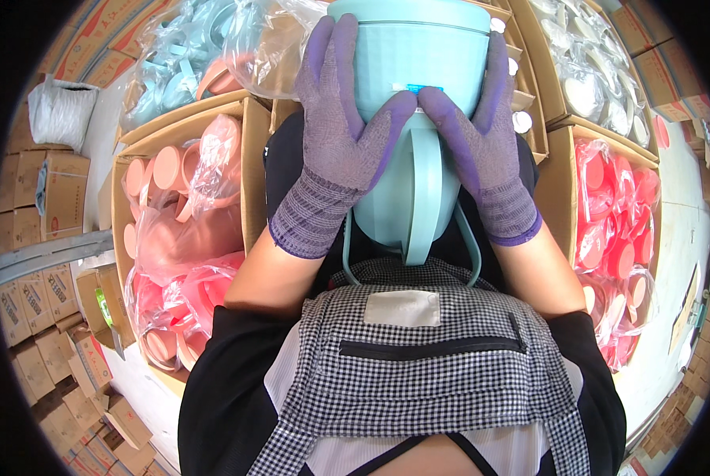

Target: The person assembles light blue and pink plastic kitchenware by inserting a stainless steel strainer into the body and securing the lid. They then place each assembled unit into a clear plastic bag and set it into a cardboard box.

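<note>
A light teal plastic jug stands in front of my lap, its curved handle facing me. My left hand, in a grey and purple work glove, presses against the jug's left side. On the opposite side, my right hand in a matching glove holds it too. Both thumbs meet near a small blue and white label above the handle, and the other fingers lie along the sides. A thin teal loop shows below the jug, over my lap. The jug's top is cut off by the picture's upper edge.
Open cartons surround me: bagged pink parts left, bagged teal parts far left, bagged red parts right, bagged white parts far right. Behind the jug, a divided carton holds white-topped items. Stacked cardboard boxes line the left.
</note>
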A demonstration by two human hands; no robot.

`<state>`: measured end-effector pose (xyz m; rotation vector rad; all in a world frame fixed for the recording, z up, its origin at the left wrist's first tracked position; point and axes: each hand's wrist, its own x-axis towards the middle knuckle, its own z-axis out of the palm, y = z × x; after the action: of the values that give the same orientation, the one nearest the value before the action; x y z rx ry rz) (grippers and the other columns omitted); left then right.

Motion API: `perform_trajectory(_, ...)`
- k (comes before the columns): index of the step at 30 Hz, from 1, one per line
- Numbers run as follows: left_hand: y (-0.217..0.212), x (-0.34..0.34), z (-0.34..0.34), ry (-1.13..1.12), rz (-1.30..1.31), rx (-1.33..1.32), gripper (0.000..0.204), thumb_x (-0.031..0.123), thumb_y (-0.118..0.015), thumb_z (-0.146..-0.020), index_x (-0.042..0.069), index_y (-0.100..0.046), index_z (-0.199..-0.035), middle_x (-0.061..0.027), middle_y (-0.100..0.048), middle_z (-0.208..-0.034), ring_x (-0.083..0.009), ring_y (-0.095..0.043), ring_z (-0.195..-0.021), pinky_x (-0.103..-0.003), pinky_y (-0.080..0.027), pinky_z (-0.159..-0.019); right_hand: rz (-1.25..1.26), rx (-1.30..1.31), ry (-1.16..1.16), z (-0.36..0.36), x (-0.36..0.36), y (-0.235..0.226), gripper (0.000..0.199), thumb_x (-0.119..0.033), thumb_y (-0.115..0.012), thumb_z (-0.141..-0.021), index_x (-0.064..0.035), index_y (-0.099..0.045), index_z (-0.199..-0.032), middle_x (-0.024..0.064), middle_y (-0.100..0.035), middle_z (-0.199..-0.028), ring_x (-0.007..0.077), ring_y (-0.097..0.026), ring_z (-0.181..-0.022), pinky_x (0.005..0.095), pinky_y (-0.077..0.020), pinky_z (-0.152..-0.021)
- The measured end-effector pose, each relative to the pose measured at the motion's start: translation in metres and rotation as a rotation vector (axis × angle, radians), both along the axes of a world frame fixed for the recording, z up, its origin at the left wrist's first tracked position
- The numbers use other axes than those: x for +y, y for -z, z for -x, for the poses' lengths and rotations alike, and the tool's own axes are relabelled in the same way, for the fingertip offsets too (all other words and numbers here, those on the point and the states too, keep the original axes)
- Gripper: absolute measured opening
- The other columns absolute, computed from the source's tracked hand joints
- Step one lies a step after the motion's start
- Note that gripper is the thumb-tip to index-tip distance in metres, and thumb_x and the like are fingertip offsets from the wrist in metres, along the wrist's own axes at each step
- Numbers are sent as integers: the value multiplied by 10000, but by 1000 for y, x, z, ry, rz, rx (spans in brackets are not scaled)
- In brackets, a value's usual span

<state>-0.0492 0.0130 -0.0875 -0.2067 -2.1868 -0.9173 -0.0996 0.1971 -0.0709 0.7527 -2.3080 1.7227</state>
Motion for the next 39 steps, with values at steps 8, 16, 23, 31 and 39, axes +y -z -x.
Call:
perform_trajectory(8, 3, -3, 2, 20, -41, -26, 903, 310, -790, -891, -38, -346, -1596, -314, -308, -1612, -450, -347, -1483, -505, -280, -1238, 28, -52, 5, 1, 0, 5, 1012, -407, -728, -951, 34, -151, -1656, 263, -406, -1562, 332, -419, -1457, 422, -342, -1213)
perform_trajectory(16, -3, -3, -2, 152, -150, 17, 840, 217, -761, -899, -45, -357, -1587, -311, -329, -1614, -425, -329, -1513, -487, -268, -1252, 193, -13, -51, 8, 5, 14, 1001, -456, -767, -886, 24, -271, -1612, 273, -449, -1460, 395, -457, -1370, 507, -363, -1176)
perform_trajectory(23, -3, -8, -5, 328, -483, -77, 747, 245, -669, -991, -5, -335, -1611, -239, -383, -1604, -340, -389, -1491, -441, -306, -1243, 193, -184, -71, 8, 19, 16, 956, -525, -607, -995, 4, -165, -1658, 245, -369, -1601, 345, -423, -1456, 443, -358, -1205)
perform_trajectory(31, -18, -51, 52, 227, -244, 128, 463, 259, -379, -1129, -27, -562, -1445, -152, -611, -1406, -247, -571, -1317, -340, -441, -1123, -93, 263, -112, 78, 27, -29, 519, -364, -311, -1157, -52, -483, -1535, 131, -555, -1478, 247, -548, -1344, 388, -420, -1154)
perform_trajectory(39, 5, -36, 44, 614, -516, -33, 354, 305, -390, -1092, 17, -595, -1096, -161, -615, -1302, -310, -553, -1334, -420, -410, -1160, -86, 367, -46, 26, 30, -15, 197, -160, -590, -997, 17, -653, -1053, 179, -630, -1016, 344, -620, -1002, 423, -495, -917)
